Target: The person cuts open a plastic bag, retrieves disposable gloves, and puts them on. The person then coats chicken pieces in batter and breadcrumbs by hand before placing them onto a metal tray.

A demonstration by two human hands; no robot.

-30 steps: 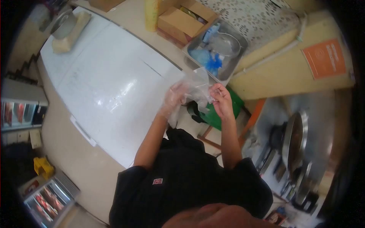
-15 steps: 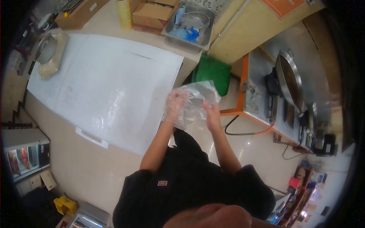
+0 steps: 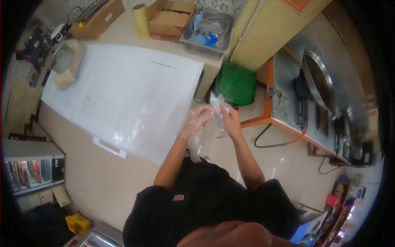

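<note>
A thin, clear disposable plastic glove loosely covers my left hand (image 3: pixel 197 120). Between my two hands is a second piece of the same film, which looks like another plastic glove (image 3: pixel 221 125), bunched and crumpled. My left fingers pinch it from one side. On the other side my bare right hand (image 3: pixel 231 120) is closed on it, with part of the film sticking up above the fingers and part hanging below. Both hands are held in front of my body, just off the right edge of the white chest freezer lid (image 3: pixel 127 90). Folds of film hide some fingertips.
A green bin (image 3: pixel 235 84) stands just beyond my hands. To the right is an orange-framed stove (image 3: pixel 269 94) with a large wok (image 3: pixel 319 80). A steel tray (image 3: pixel 207 48), cardboard box (image 3: pixel 170 20) and film roll (image 3: pixel 141 20) sit at the back; a metal bowl (image 3: pixel 61 59) stands on the left.
The film was spread wide between my hands; now it is gathered into a narrow bunch. My hands have come closer together, and the view has shifted slightly.
</note>
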